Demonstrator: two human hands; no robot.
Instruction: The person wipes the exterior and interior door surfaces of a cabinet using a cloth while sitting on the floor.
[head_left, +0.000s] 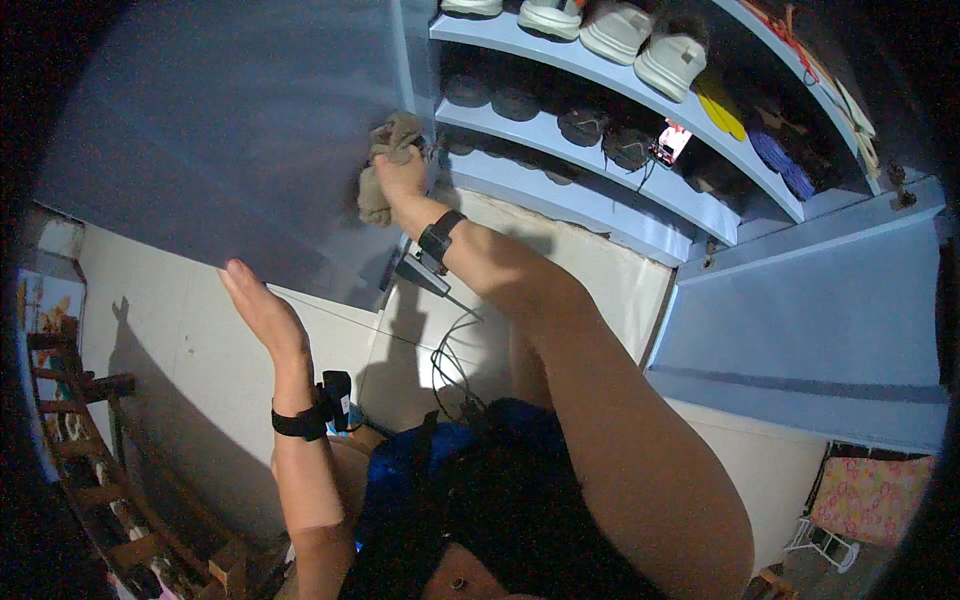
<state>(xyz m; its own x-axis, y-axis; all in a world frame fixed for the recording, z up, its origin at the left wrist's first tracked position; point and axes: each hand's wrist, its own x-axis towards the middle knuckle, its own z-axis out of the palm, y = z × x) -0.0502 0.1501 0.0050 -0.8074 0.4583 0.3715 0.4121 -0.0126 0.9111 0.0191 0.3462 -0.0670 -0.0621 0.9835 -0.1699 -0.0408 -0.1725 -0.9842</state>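
My right hand (403, 177) grips a crumpled brown cloth (380, 196) and presses it to the inner face of a blue-grey cabinet door (225, 135), near its hinged side. At the door's lower edge is my left hand (264, 307), its fingers extended together, with nothing seen in it; whether its palm touches the door is hard to tell. Both wrists wear black straps with small devices. Right of the cloth stands the open cabinet, its blue shelf (540, 142) bearing dark shoes (581, 126). White sneakers (670, 66) sit on the shelf above.
A lit phone (671, 141) leans among the shoes. A power strip (421, 274) and its looped black cable (442, 360) lie on the tiled floor. The second cabinet door (802, 300) stands open at right. A wooden rack (82, 450) is at left, a pink patterned cloth (870, 499) at lower right.
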